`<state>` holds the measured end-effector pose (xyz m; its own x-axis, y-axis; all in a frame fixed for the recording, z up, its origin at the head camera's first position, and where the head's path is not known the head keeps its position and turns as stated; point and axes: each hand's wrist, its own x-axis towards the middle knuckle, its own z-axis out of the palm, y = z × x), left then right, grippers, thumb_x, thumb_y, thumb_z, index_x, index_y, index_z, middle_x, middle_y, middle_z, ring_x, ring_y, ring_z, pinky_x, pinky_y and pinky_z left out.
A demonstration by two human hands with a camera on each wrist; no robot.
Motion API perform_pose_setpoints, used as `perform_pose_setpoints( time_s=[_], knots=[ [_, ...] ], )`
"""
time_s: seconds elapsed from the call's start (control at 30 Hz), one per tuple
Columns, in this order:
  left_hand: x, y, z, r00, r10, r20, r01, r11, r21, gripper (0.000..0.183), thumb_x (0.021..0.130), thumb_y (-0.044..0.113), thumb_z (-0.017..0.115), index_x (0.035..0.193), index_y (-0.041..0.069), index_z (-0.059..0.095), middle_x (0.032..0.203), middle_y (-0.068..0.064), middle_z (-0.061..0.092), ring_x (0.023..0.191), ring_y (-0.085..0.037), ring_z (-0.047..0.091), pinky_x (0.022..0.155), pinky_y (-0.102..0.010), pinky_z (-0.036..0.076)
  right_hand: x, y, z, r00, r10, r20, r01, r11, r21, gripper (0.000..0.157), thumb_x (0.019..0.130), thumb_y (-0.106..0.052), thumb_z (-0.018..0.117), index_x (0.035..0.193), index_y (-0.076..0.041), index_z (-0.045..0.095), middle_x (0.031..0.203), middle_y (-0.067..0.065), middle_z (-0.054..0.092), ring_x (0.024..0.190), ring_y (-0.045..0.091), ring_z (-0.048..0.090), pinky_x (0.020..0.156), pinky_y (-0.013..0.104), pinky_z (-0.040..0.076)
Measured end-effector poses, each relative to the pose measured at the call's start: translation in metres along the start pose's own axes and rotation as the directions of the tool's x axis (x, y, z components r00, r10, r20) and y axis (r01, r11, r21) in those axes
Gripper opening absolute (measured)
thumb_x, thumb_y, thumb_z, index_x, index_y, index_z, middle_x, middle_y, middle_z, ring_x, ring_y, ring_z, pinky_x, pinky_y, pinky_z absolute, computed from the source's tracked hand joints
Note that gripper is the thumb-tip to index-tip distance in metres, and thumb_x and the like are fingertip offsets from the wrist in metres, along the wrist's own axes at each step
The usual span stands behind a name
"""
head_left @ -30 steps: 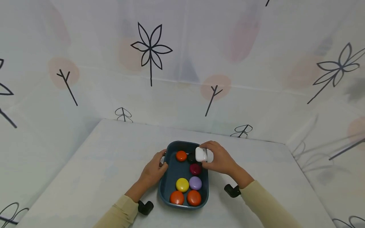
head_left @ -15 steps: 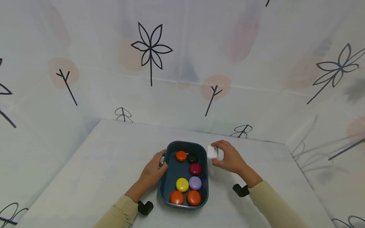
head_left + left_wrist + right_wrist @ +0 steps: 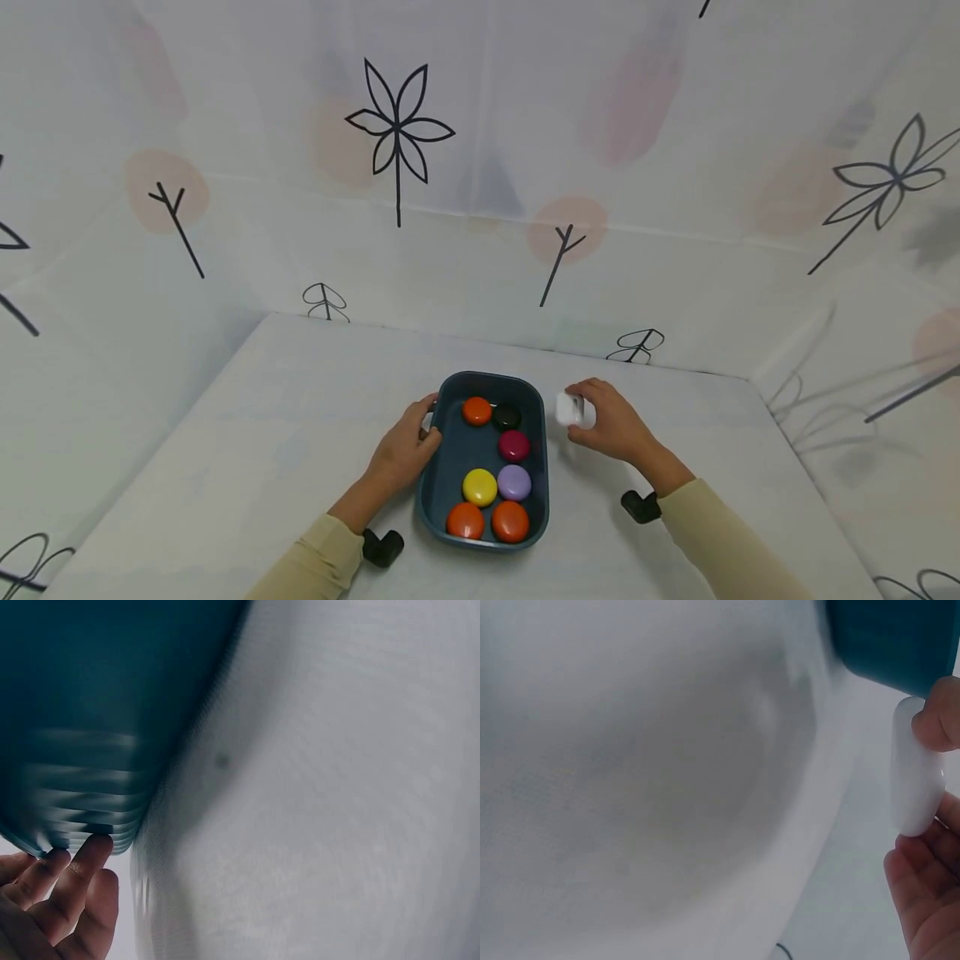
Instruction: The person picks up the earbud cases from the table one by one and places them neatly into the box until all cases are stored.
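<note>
Just right of the blue tray (image 3: 452,458), our right hand (image 3: 617,427) pinches a rounded white object (image 3: 567,409); our left hand (image 3: 402,447) grips the tray's left side. We judge this a placing step, next probably calling for a gentle release.

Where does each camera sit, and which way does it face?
Head: on the person's head, facing forward and down at the tray, table and patterned backdrop; left hand, right hand and sleeves show.
Left wrist: on that wrist, facing the tray's side and the table; left fingers show.
Right wrist: on that wrist, facing the table, white object and part of the tray; thumb and fingers show.
Shared: head and right wrist see the white object, pinched.
</note>
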<state>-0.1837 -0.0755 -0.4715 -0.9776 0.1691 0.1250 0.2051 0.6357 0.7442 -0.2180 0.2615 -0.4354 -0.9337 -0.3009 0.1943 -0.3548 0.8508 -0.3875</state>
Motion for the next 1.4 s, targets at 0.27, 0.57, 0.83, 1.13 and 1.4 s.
perform_pose_setpoints(
  time_s=[0.27, 0.57, 0.83, 1.13, 1.4],
  knots=[
    [0.0, -0.001, 0.001, 1.0, 0.0, -0.005, 0.0, 1.0, -0.007, 0.057, 0.09, 0.02, 0.047, 0.146, 0.013, 0.04, 0.137, -0.007, 0.054, 0.083, -0.011, 0.053, 0.078, -0.033, 0.048, -0.001, 0.009, 0.005, 0.999, 0.022, 0.034, -0.022, 1.0, 0.006, 0.052, 0.072, -0.019, 0.078, 0.12, -0.005, 0.062, 0.12, 0.01, 0.061, 0.105, 0.026, 0.055, 0.092, 0.05, 0.049],
    [0.001, -0.002, 0.002, 1.0, 0.006, -0.014, -0.005, 1.0, 0.004, 0.056, 0.091, 0.021, 0.046, 0.146, 0.014, 0.04, 0.138, -0.005, 0.053, 0.08, -0.01, 0.052, 0.074, -0.031, 0.046, -0.002, 0.017, 0.01, 0.998, -0.001, 0.07, 0.002, 1.0, -0.007, 0.053, 0.071, -0.018, 0.078, 0.12, -0.005, 0.062, 0.119, 0.01, 0.061, 0.107, 0.027, 0.056, 0.094, 0.049, 0.047],
    [0.001, -0.002, 0.002, 1.0, 0.011, -0.014, -0.011, 1.0, 0.001, 0.056, 0.091, 0.021, 0.046, 0.146, 0.013, 0.04, 0.137, -0.005, 0.053, 0.08, -0.01, 0.051, 0.073, -0.03, 0.046, -0.002, 0.018, 0.013, 0.997, -0.034, 0.069, 0.036, 0.999, -0.026, 0.053, 0.07, -0.015, 0.078, 0.119, -0.002, 0.062, 0.118, 0.014, 0.062, 0.107, 0.031, 0.057, 0.094, 0.051, 0.047],
    [0.0, -0.003, 0.002, 1.0, 0.013, -0.015, -0.013, 1.0, 0.004, 0.056, 0.091, 0.021, 0.046, 0.146, 0.013, 0.041, 0.136, -0.004, 0.054, 0.079, -0.009, 0.052, 0.073, -0.029, 0.047, 0.0, 0.022, 0.016, 0.995, -0.008, 0.096, 0.008, 1.0, 0.004, 0.052, 0.072, -0.014, 0.077, 0.12, -0.002, 0.061, 0.119, 0.014, 0.061, 0.105, 0.03, 0.057, 0.091, 0.051, 0.049],
    [0.0, -0.003, 0.003, 1.0, -0.003, -0.016, 0.004, 1.0, 0.007, 0.056, 0.091, 0.023, 0.046, 0.146, 0.014, 0.041, 0.136, -0.003, 0.054, 0.08, -0.01, 0.052, 0.074, -0.03, 0.047, 0.0, 0.023, 0.017, 0.993, 0.017, 0.114, -0.018, 1.0, 0.007, 0.05, 0.074, -0.014, 0.076, 0.121, -0.004, 0.06, 0.12, 0.014, 0.059, 0.108, 0.031, 0.056, 0.094, 0.052, 0.048]
  ],
)
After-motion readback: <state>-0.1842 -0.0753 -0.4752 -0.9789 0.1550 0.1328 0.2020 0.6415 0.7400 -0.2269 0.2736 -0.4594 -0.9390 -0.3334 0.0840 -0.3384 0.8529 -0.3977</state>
